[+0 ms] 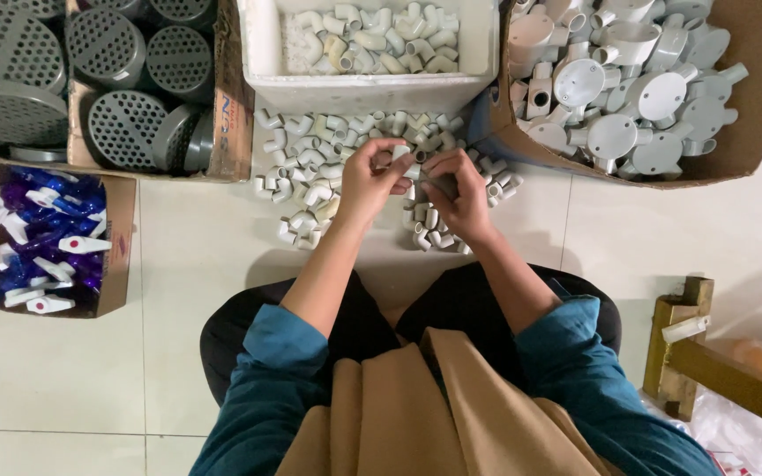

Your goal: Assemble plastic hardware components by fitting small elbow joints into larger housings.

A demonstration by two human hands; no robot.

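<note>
Above floor pile [310,176]: both hands [372,181] [460,189] pinching elbow fittings [401,152]; white tub [262,53] holds more elbows.

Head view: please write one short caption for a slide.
Both hands, left hand and right hand, handle white pipe elbows piled on the floor among boxes of fittings.

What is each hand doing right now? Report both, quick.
Left hand: closed on a small white pipe elbow.
Right hand: fingers curled at the same spot; what it holds cannot be told.

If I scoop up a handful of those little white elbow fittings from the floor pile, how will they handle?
The elbow fittings look like rigid, hollow plastic, so probably light. Their smooth, curved shape suggests they may slip or scatter across the tiled floor.
</note>
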